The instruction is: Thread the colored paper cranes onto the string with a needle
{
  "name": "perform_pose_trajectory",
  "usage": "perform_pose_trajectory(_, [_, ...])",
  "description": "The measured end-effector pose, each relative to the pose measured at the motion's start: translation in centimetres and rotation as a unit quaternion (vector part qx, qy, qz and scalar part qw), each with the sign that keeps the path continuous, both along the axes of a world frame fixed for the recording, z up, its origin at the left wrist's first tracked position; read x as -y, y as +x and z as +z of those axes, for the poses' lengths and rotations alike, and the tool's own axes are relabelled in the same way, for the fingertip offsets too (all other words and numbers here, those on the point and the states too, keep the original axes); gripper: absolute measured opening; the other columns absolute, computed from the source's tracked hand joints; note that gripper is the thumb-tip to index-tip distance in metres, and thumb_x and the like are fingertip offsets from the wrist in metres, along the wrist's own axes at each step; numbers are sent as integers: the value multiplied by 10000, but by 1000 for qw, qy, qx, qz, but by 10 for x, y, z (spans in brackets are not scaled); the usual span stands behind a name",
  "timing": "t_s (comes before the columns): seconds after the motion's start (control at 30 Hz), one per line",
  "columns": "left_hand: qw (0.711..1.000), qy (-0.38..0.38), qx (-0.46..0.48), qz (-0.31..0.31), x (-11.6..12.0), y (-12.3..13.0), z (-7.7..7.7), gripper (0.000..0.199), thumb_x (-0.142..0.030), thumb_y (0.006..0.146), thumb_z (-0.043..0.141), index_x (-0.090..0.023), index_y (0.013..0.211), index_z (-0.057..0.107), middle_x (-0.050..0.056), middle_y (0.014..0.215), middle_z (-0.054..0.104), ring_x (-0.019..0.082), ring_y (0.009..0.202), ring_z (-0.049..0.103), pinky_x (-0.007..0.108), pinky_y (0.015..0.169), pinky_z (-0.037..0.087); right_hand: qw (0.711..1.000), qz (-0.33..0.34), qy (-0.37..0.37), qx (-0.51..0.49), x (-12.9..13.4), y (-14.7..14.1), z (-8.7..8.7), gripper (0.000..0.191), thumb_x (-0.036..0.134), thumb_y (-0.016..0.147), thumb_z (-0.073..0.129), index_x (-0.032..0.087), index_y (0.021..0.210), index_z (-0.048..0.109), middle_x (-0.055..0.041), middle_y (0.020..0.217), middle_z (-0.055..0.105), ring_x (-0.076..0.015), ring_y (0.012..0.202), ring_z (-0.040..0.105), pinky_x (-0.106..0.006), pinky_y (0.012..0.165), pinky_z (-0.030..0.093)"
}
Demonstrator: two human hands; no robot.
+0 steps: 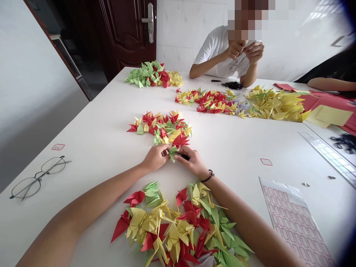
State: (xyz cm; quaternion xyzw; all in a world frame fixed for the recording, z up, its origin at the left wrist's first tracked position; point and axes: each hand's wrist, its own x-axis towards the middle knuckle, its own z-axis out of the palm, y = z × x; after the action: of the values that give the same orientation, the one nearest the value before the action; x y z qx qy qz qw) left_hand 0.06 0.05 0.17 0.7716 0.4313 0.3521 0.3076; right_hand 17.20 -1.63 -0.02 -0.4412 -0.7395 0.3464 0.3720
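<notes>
Just in front of a pile of folded paper cranes, my two hands meet over the white table. My left hand pinches a small green paper crane between thumb and fingers. In my right hand is a slim black tool, its tip against the green crane; its exact kind cannot be made out. Between my forearms lies a nearer heap of red, yellow and green paper cranes.
Glasses lie at left. On the right are a sticker sheet, a clear ruler and black cord. More folded paper spreads across the back. Opposite, a person works with both hands; another person's arm rests at far right.
</notes>
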Motion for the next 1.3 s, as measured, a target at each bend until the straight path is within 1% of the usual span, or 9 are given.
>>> perform_pose_trajectory(0.6, [1000,-4,-2,3,-1,0,0,26,-178,686,558,-156,681,545,-31,613,543,79,534,482,188,531,380,1000,0,-9,0,0,-1,0,269,394,765,542,185,674,399,37,586,415,-86,535,346,-227,504,295])
perform_pose_trajectory(0.83, [1000,-4,-4,4,0,1,0,28,-181,689,554,-155,685,547,-26,614,545,83,536,482,193,532,380,1000,-8,-11,8,0,-1,0,290,428,759,539,189,674,400,35,584,413,-92,532,349,-230,502,294])
perform_pose_trajectory(1.3, [1000,-14,0,3,-1,0,-1,31,-184,683,546,-153,679,543,-29,601,524,81,529,469,192,525,368,1000,-13,-8,22,1,-2,3,288,435,755,541,188,682,412,32,594,418,-94,540,356,-228,508,304])
